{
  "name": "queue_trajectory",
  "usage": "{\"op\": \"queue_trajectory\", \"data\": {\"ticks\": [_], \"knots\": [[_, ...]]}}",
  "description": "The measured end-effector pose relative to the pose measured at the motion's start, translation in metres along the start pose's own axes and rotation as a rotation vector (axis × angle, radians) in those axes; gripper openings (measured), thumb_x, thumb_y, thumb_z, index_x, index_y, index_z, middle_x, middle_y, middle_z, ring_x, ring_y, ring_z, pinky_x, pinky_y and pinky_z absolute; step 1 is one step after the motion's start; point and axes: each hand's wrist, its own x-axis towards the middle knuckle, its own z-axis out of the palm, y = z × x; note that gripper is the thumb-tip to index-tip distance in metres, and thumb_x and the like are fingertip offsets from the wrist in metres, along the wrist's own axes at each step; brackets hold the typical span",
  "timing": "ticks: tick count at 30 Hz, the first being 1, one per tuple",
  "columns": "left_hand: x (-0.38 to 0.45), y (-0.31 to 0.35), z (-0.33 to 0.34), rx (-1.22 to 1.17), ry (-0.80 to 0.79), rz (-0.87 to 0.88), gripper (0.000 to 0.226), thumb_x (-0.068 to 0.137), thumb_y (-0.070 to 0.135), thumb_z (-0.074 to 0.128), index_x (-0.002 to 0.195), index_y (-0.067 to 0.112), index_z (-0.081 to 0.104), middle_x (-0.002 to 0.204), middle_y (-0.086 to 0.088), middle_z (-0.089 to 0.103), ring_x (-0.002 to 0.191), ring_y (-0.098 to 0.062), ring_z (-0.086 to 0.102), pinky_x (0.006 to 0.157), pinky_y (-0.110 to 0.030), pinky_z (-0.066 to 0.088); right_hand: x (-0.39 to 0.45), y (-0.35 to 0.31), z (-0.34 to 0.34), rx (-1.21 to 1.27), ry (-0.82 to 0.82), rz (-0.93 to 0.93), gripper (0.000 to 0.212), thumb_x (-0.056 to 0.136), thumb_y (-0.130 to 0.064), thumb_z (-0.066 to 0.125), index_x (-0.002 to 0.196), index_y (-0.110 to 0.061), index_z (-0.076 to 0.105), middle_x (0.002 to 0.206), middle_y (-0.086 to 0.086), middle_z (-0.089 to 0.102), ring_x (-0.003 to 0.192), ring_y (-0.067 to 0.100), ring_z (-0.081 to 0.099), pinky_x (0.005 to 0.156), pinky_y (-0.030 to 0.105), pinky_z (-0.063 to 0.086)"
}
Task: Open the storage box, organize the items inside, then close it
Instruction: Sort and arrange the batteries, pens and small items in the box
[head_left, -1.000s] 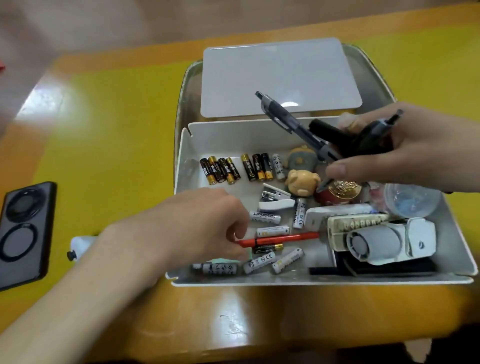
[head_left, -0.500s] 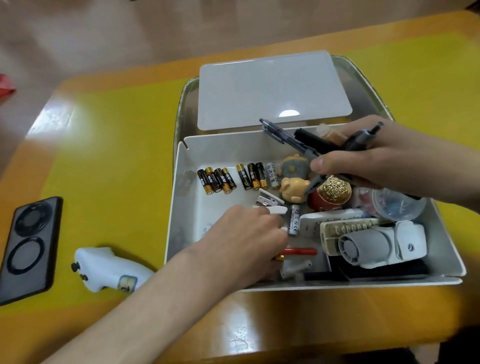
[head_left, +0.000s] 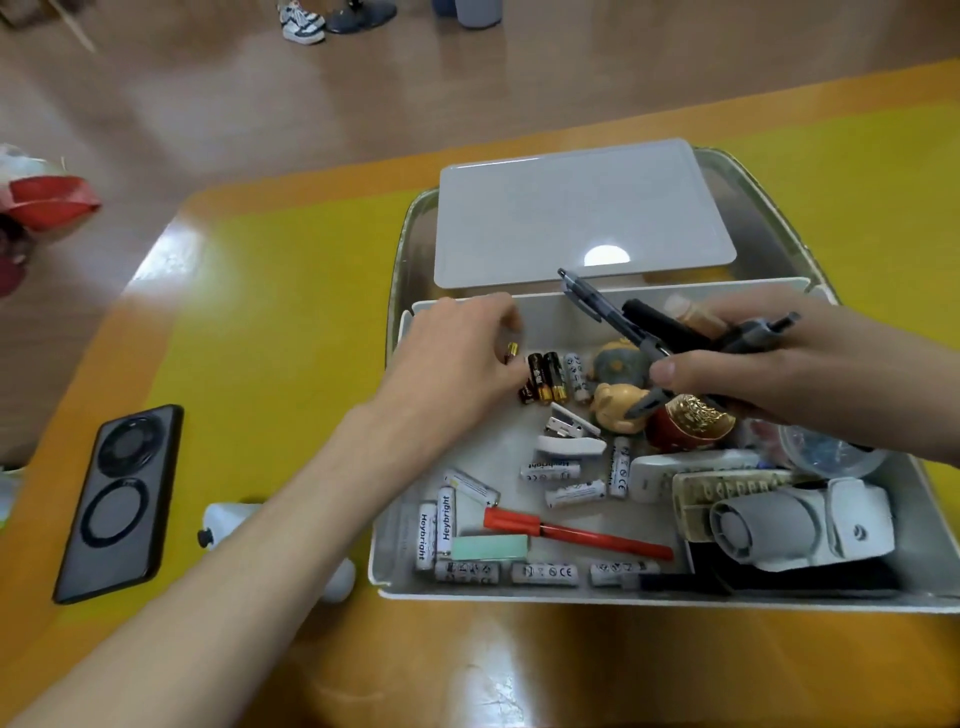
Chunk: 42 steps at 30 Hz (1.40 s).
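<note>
On the yellow table (head_left: 291, 291) sits the open white storage box (head_left: 498, 592), its lid (head_left: 582, 213) lying flat just behind it inside a larger tray (head_left: 410, 228). Over the box's far left corner, the left hand (head_left: 457, 358) curls its fingers down around a black-and-gold battery (head_left: 512, 351), whose gold end shows between fingers and thumb, right beside a short row of matching dark batteries (head_left: 543, 378) standing against the back wall. The right hand (head_left: 789, 374) hovers above the right half of the box, fingers closed around a bundle of pens (head_left: 639, 332) that fan out to the upper left. Below it lie a bear figurine (head_left: 615, 410), a red-and-gold ornament (head_left: 685, 423) and a small stapler (head_left: 569, 436). White batteries (head_left: 550, 470) are scattered across the box floor, with a red pen (head_left: 576, 532) and a mint-green eraser (head_left: 491, 546) near the front wall, and a white handheld fan (head_left: 800, 525) in the right front corner. Left of the box, a black phone (head_left: 122, 501) lies face down on the table.
</note>
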Motion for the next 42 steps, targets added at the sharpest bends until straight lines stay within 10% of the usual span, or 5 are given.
{"op": "queue_trajectory", "data": {"ticks": [9, 16, 21, 32, 42], "knots": [[0.006, 0.001, 0.013, 0.173, -0.094, 0.003, 0.014, 0.087, 0.033, 0.064, 0.089, 0.019, 0.067, 0.084, 0.002, 0.067, 0.083, -0.023, 0.063, 0.072, -0.04, 0.055, -0.014, -0.02, 0.008, 0.0, -0.07, -0.027, 0.046, 0.078, -0.061, 0.063, 0.077, -0.016, 0.056, 0.064, 0.007, 0.043, 0.053, 0.012, 0.039, 0.046, 0.025, 0.028], [-0.057, 0.007, -0.026, 0.101, -0.572, 0.211, 0.026, 0.077, 0.049, 0.076, 0.09, 0.029, 0.067, 0.085, 0.015, 0.06, 0.073, -0.001, 0.053, 0.056, -0.021, 0.035, -0.017, -0.025, 0.012, 0.005, -0.158, 0.105, 0.046, 0.077, -0.058, 0.058, 0.075, -0.012, 0.054, 0.055, -0.007, 0.047, 0.048, 0.011, 0.038, 0.042, 0.025, 0.029], [-0.078, 0.011, -0.01, 0.339, -0.587, 0.272, 0.027, 0.081, 0.049, 0.064, 0.087, 0.023, 0.058, 0.089, 0.005, 0.059, 0.079, -0.022, 0.054, 0.057, -0.03, 0.034, -0.016, -0.034, 0.018, 0.036, -0.12, 0.136, 0.038, 0.083, -0.048, 0.059, 0.079, -0.011, 0.054, 0.058, -0.007, 0.049, 0.049, 0.007, 0.038, 0.042, 0.016, 0.03], [-0.075, 0.0, -0.001, 0.391, -0.298, 0.379, 0.043, 0.087, 0.051, 0.062, 0.122, 0.029, 0.053, 0.106, 0.009, 0.051, 0.095, -0.013, 0.053, 0.057, -0.026, 0.033, -0.009, -0.039, 0.023, -0.049, -0.088, 0.078, 0.058, 0.076, -0.061, 0.052, 0.099, -0.008, 0.061, 0.087, 0.024, 0.052, 0.064, 0.025, 0.046, 0.06, 0.047, 0.038], [-0.071, 0.02, 0.016, 0.271, -0.548, 0.467, 0.018, 0.085, 0.047, 0.065, 0.081, 0.032, 0.057, 0.078, 0.011, 0.055, 0.069, -0.015, 0.052, 0.052, -0.025, 0.032, -0.008, -0.033, 0.024, 0.085, -0.114, 0.048, 0.028, 0.092, -0.035, 0.057, 0.081, -0.01, 0.063, 0.077, 0.004, 0.071, 0.063, 0.01, 0.055, 0.059, 0.023, 0.044]]}}
